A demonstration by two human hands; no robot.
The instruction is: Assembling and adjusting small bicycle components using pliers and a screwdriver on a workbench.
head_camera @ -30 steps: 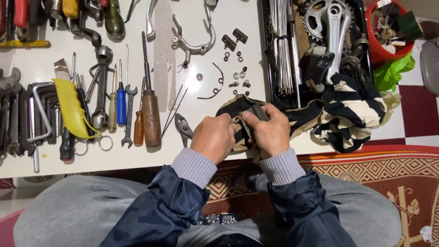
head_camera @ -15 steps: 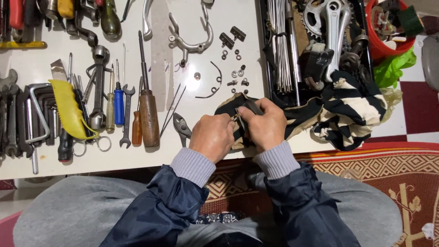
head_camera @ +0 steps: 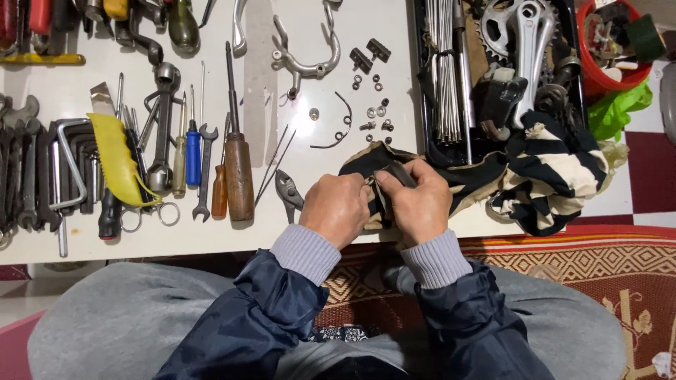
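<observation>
We see the left hand and right hand close together, both clamped on a small dark metal part wrapped in a striped rag, pliers at nine o'clock.

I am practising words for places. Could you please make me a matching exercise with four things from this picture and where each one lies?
Things:
1. crank
2. brown-handled screwdriver
3. striped cloth
4. pliers

Places:
A. just beside the left hand, on the white board
B. draped over the tray's near edge
C. in the black tray, top right
D. among the hand tools, left of the hands

Pairs: 1-C, 2-D, 3-B, 4-A
</observation>
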